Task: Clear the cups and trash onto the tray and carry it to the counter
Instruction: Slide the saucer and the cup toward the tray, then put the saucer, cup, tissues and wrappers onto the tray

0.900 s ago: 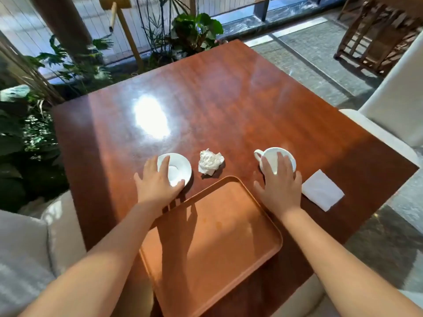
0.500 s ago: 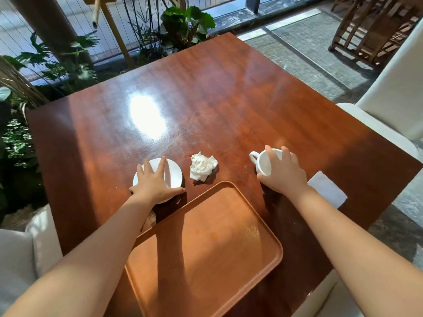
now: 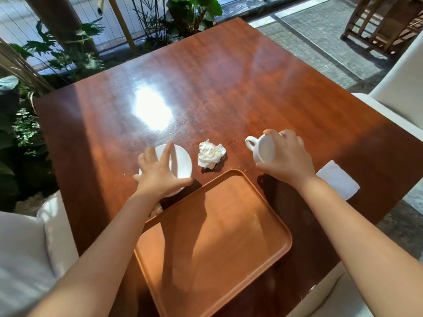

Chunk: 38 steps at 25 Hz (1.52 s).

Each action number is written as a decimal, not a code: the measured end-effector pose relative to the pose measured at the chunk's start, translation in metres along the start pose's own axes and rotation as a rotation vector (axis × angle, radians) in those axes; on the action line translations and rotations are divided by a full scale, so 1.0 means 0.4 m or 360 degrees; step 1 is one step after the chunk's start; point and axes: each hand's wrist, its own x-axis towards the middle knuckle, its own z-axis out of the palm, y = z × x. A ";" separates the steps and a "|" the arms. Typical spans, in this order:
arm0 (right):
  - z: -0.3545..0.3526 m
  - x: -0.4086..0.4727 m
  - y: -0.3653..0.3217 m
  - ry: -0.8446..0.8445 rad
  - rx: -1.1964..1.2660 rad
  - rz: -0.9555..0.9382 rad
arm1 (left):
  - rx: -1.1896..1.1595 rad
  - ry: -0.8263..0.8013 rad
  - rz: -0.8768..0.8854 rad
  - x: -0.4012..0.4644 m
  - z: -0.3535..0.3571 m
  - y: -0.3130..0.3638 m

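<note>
An orange-brown tray (image 3: 212, 236) lies empty at the near edge of the wooden table (image 3: 206, 88). My right hand (image 3: 288, 160) grips a white cup (image 3: 263, 150) from above and holds it tilted, lifted just off the table right of the tray's far corner. My left hand (image 3: 159, 173) spreads over a white saucer (image 3: 180, 162) and clasps its near rim; the saucer looks slightly raised. A crumpled white napkin (image 3: 209, 154) lies between the two hands, beyond the tray's far edge. A flat white napkin (image 3: 338, 183) lies on the table behind my right wrist.
White upholstered seats stand at the left (image 3: 34, 248) and right (image 3: 402, 88) of the table. Green plants (image 3: 57, 56) and a railing line the far left side. Wooden chairs (image 3: 384, 24) stand on the stone floor at the far right.
My right hand has closed round the cup and tipped it up off the table. My left hand has closed on the saucer's near rim. The camera has shifted slightly.
</note>
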 end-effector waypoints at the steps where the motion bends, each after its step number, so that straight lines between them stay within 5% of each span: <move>1: -0.003 -0.016 -0.024 -0.0004 0.0023 -0.0079 | 0.0023 0.0008 0.0020 -0.036 -0.001 0.004; 11: 0.061 -0.176 -0.150 -0.0322 -0.0132 -0.0418 | 0.0131 -0.0090 0.0077 -0.325 0.091 -0.022; 20: 0.105 -0.193 -0.123 -0.0320 -0.0262 -0.0491 | 0.0169 0.0020 0.0107 -0.347 0.157 -0.057; 27: 0.112 -0.167 -0.094 -0.0611 -0.0605 -0.0601 | 0.0291 0.0090 0.0155 -0.345 0.168 -0.063; 31: 0.108 -0.182 -0.105 -0.0507 -0.0553 -0.0589 | 0.0319 0.0021 0.0184 -0.340 0.139 -0.050; 35: 0.086 -0.189 -0.103 -0.0346 -0.0405 -0.0498 | 0.0066 0.0216 0.0413 -0.289 0.083 -0.002; 38: 0.057 -0.187 -0.053 0.0058 -0.0259 -0.0450 | -0.0038 0.0291 0.0659 -0.206 0.038 0.065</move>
